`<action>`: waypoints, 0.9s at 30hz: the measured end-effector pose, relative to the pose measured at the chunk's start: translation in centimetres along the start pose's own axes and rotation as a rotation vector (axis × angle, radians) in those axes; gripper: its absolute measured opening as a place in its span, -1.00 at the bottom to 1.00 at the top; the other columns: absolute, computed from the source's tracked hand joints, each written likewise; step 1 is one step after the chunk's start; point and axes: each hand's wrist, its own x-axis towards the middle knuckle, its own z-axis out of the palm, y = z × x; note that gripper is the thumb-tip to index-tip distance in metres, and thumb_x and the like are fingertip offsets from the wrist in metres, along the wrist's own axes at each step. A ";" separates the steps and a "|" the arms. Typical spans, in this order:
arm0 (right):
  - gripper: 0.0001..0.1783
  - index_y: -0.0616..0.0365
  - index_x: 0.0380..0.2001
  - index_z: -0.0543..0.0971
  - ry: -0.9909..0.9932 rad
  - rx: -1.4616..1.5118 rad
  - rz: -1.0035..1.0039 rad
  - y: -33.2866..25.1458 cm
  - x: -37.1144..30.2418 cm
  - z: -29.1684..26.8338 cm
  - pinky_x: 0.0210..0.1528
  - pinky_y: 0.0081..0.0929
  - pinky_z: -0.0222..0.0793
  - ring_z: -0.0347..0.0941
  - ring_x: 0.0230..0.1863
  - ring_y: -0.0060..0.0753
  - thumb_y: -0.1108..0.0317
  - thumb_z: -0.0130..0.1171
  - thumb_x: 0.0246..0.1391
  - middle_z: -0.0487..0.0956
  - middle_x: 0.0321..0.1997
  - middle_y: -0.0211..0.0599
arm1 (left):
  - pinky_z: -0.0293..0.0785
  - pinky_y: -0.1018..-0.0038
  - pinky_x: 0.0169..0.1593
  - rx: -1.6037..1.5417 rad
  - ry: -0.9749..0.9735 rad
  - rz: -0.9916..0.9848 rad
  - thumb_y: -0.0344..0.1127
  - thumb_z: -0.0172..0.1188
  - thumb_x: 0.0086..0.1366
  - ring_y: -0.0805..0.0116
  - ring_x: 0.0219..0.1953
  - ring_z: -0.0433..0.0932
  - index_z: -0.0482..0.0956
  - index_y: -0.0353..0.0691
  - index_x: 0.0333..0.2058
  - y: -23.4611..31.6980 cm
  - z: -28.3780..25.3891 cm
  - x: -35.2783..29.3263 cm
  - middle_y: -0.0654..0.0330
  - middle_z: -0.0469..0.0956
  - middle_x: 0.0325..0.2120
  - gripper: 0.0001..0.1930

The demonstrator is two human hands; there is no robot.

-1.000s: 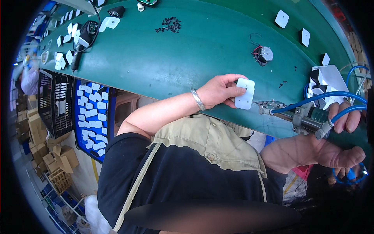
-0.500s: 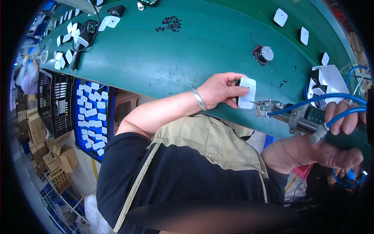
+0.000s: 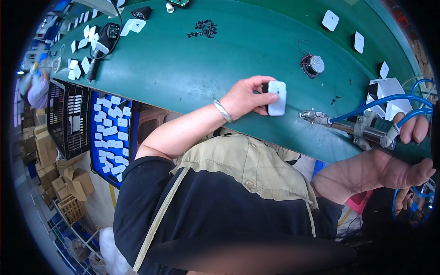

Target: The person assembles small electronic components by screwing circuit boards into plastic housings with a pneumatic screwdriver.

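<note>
My left hand (image 3: 250, 97) pinches a small white-faced block (image 3: 277, 101) with rounded corners and a black side, thumb pressed on its face. A dark hole shows in that face. To its right, apart from it, points the metal nose of an air screwdriver (image 3: 339, 123) with blue hoses. My right hand (image 3: 401, 172) wraps round the dark body of the tool, fingers on the far side and thumb on the near side. The dark picture rim hides part of this hand.
Black screws (image 3: 206, 29) lie piled on the green bench (image 3: 174, 68). A round motor-like part (image 3: 314, 65) with wires and an open white box (image 3: 389, 94) stand at right. More white-faced blocks lie at upper left and in a blue tray (image 3: 110, 137) beside a black crate (image 3: 68, 119).
My left hand has drawn the white-faced block left and away from the screwdriver's nose, where a thin bit reached it before. The screwdriver has shifted slightly, its nose now clear of the block.
</note>
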 end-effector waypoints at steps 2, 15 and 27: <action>-0.38 0.25 0.01 0.07 0.020 0.054 0.007 0.2 0.1 0.3 -0.65 -0.49 0.28 0.33 -0.62 -0.32 -0.03 -0.10 0.10 0.43 -0.42 -0.06 | 0.55 0.61 -0.40 -0.013 -0.049 -0.032 -0.39 0.13 0.14 0.49 -0.39 0.51 0.33 -0.18 -0.03 -0.4 1.0 0.4 0.30 0.44 -0.42 -0.61; -0.34 0.28 0.01 0.04 -0.069 0.027 0.048 0.3 -0.1 1.0 -0.65 -0.43 0.28 0.33 -0.62 -0.27 -0.04 -0.11 0.10 0.44 -0.39 -0.03 | 0.52 0.64 -0.41 -0.109 -0.183 -0.095 -0.35 0.11 0.16 0.54 -0.39 0.50 0.32 -0.20 -0.01 -0.3 3.4 1.1 0.29 0.48 -0.41 -0.61; -0.39 0.32 -0.06 0.18 0.116 0.027 -0.097 2.6 -0.9 3.0 -0.72 -0.54 0.23 0.27 -0.70 -0.37 -0.06 -0.10 0.09 0.46 -0.45 -0.08 | 0.53 0.60 -0.42 -0.137 -0.162 -0.104 -0.34 0.17 0.12 0.52 -0.40 0.51 0.37 -0.20 -0.06 -0.1 3.8 0.8 0.29 0.49 -0.42 -0.62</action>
